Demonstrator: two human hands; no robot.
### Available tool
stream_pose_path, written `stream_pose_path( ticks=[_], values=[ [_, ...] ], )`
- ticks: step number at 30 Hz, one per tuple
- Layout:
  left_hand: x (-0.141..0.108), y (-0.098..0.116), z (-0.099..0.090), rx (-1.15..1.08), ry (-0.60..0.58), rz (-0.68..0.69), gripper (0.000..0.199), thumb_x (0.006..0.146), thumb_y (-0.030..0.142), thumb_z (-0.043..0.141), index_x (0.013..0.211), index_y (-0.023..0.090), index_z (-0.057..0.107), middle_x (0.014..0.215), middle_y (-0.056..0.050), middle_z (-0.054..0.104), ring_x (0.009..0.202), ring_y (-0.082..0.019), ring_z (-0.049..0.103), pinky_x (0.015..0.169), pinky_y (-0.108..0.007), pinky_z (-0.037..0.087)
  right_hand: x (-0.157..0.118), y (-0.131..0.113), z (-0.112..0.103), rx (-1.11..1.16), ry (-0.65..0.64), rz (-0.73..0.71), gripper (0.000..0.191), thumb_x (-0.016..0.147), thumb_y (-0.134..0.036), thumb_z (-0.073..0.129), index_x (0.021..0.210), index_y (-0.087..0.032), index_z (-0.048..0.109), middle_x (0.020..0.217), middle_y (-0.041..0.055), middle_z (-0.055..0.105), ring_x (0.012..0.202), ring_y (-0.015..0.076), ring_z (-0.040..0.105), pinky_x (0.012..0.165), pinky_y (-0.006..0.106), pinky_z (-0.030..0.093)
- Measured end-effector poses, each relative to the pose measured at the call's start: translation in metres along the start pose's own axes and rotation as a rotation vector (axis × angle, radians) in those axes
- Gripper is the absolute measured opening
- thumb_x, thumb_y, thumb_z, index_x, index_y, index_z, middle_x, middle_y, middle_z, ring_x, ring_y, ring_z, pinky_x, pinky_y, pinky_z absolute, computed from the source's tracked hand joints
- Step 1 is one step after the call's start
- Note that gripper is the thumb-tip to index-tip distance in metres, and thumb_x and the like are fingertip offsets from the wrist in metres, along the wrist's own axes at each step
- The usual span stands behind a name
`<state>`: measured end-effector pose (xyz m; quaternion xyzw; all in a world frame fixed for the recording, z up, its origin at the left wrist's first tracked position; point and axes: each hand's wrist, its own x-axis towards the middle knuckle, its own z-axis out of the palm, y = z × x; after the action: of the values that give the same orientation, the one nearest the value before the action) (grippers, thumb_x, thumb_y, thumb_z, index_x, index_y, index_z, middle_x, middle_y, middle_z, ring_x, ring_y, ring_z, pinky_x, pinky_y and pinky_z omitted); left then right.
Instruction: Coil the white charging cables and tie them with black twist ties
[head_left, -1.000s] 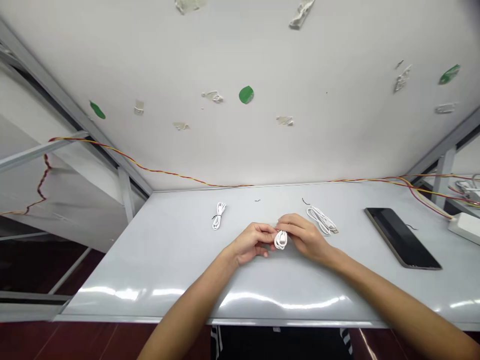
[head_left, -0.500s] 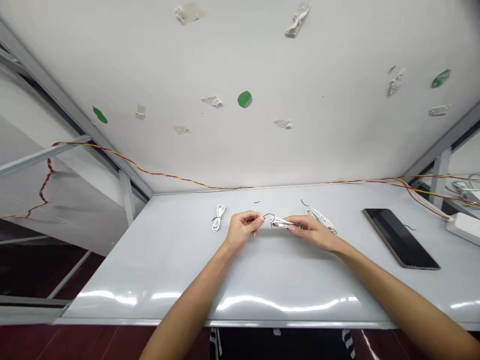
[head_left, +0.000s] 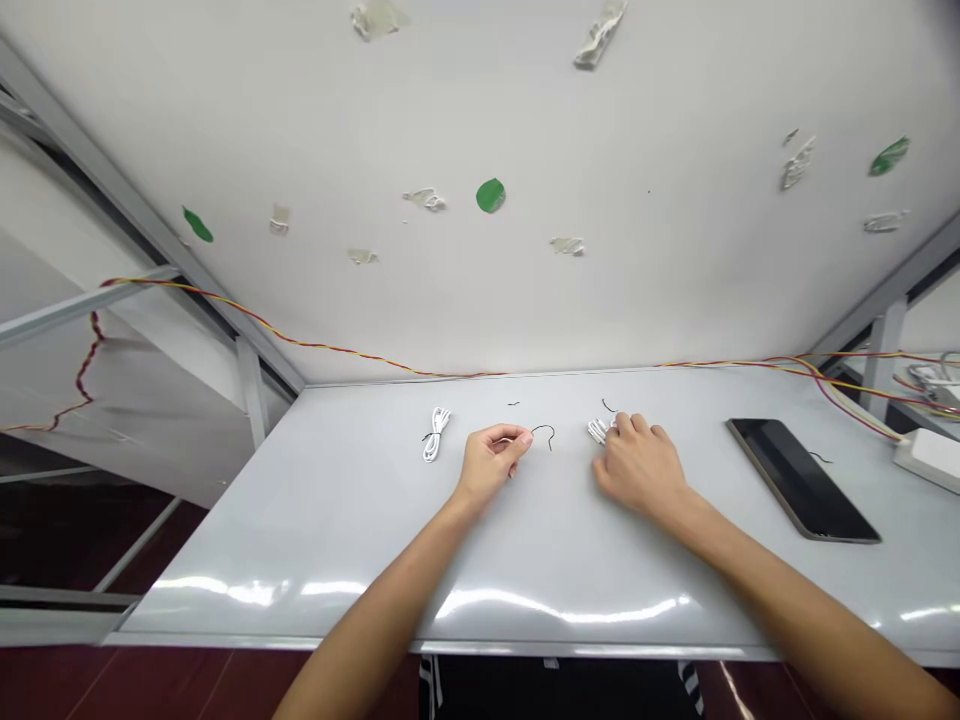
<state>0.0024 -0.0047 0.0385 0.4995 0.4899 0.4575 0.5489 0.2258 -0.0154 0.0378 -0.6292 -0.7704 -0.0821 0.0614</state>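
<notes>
My left hand point(head_left: 495, 460) pinches one end of a thin black twist tie point(head_left: 553, 432) between thumb and forefinger; its free end bends in a hook above the table. Palm down, my right hand point(head_left: 641, 462) has its fingers curled over a bundle of white cable point(head_left: 598, 431), whose looped end pokes out on the left. The hand covers the rest, so the second white cable that lay there is hidden or merged with it. Left of my left hand lies another coiled white cable point(head_left: 435, 436), bound by a black tie.
A black phone point(head_left: 802, 478) lies face up on the right of the grey table point(head_left: 300, 540). Loose black ties point(head_left: 608, 406) are scattered about. A white power strip point(head_left: 930, 458) sits at the right edge. Red and yellow wires point(head_left: 360, 354) run along the back wall.
The tie has come away from the white cable and stays in my left hand. My right hand has carried the cable rightward, down to where another white cable lay.
</notes>
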Motion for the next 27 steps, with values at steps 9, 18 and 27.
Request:
stream_pose_path(
  ticks=[9,18,27],
  values=[
    [-0.008,-0.013,0.012,0.463,-0.135,0.329,0.02,0.086,0.036,0.065,0.089,0.019,0.075,0.089,-0.005,0.07,0.072,-0.014,0.06,0.067,-0.026,0.049,0.002,-0.013,0.006,1.042,0.019,-0.148,0.028,0.094,-0.038,0.05,0.096,-0.023,0.073,0.075,0.0032,0.07,0.066,0.018,0.064,0.062,0.031,0.05],
    [-0.005,-0.001,-0.015,1.644,0.25,0.274,0.033,0.09,0.018,0.048,0.12,0.018,0.062,0.135,-0.017,0.051,0.119,-0.038,0.047,0.088,-0.052,0.043,0.039,0.09,0.037,0.529,0.207,0.29,0.023,0.088,-0.028,0.05,0.094,-0.02,0.071,0.077,0.0043,0.073,0.072,0.0216,0.066,0.073,0.034,0.047],
    [0.007,0.009,-0.039,1.56,0.24,-0.084,0.049,0.085,0.005,0.043,0.133,0.016,0.049,0.107,-0.017,0.062,0.091,-0.028,0.064,0.072,-0.035,0.049,0.034,0.083,0.035,0.297,0.411,0.265,0.03,0.091,-0.033,0.049,0.106,-0.018,0.07,0.111,0.0136,0.066,0.09,0.0262,0.064,0.073,0.037,0.048]
  ],
)
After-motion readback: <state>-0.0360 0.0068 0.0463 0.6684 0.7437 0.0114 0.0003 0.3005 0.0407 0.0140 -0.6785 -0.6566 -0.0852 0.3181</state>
